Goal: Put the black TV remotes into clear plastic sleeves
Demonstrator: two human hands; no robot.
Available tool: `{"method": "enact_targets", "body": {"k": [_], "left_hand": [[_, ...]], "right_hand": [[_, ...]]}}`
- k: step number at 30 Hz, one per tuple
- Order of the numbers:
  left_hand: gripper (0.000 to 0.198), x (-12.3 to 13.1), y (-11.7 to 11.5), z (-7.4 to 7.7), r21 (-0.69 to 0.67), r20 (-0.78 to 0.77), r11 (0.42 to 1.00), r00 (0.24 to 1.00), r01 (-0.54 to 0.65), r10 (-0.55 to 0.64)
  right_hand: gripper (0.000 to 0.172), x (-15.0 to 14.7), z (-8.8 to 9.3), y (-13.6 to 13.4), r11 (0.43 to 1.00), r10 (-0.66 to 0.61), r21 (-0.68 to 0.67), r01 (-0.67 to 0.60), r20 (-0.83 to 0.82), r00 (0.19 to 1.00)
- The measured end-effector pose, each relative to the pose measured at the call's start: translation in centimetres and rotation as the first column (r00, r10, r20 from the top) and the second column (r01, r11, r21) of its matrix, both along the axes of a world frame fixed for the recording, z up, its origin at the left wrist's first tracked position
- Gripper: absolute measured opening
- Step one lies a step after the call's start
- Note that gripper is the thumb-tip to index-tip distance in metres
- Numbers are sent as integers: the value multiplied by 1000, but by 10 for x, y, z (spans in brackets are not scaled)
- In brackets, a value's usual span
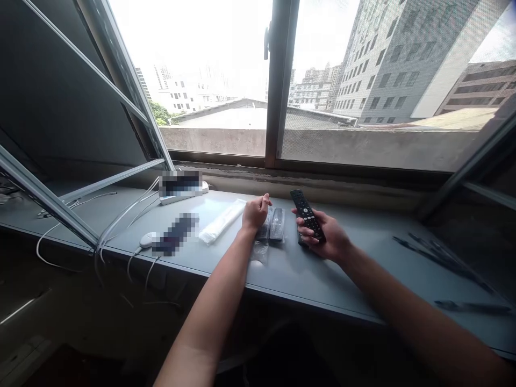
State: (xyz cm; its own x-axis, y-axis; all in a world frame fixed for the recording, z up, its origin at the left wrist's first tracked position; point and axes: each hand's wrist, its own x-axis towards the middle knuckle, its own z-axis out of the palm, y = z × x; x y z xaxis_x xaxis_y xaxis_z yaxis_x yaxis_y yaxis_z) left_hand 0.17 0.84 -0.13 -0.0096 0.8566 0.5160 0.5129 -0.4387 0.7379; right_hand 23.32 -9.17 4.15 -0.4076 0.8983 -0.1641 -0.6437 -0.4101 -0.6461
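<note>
My right hand (pixel 328 234) is wrapped round a black remote control (pixel 307 212), raised at a slant with its buttons facing me. Beneath that hand, partly covered, a second dark object (pixel 302 240) rests on the desk. My left hand (pixel 255 213) is closed, its back and wrist toward me; whatever its fingers hold, if anything, is hidden. Just right of it, a dark, remote-shaped item in a clear plastic bag (pixel 277 224) lies flat. Another bagged dark item (pixel 264 230) is half hidden behind my left hand, with crumpled clear plastic (pixel 260 251) in front.
A long white packet (pixel 221 221) lies left of my left hand. Farther left are a blurred-out phone-like object (pixel 176 235), a round white puck (pixel 148 239) and a white power strip (pixel 181 194) with cables. Dark cables (pixel 439 258) lie at right. A window frame (pixel 278 107) stands behind.
</note>
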Motion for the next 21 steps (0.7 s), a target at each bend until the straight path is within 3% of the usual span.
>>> {"method": "enact_targets", "body": {"k": [8,16,21], "left_hand": [[60,1,-2,1,-5,-11,1000,1000,4,-4],[57,1,0,-1,27,-22,999,1000,19,-18],[57,1,-1,-1,8,-61,1000,998,17,-17]], "right_hand": [[20,-2,1,-1,994,-86,-62,92,97,992],[31,1,-4,1,996,67,-51,-70,-49,997],[32,-3,1,-2,998,2,-60,-4,-31,1000]]}}
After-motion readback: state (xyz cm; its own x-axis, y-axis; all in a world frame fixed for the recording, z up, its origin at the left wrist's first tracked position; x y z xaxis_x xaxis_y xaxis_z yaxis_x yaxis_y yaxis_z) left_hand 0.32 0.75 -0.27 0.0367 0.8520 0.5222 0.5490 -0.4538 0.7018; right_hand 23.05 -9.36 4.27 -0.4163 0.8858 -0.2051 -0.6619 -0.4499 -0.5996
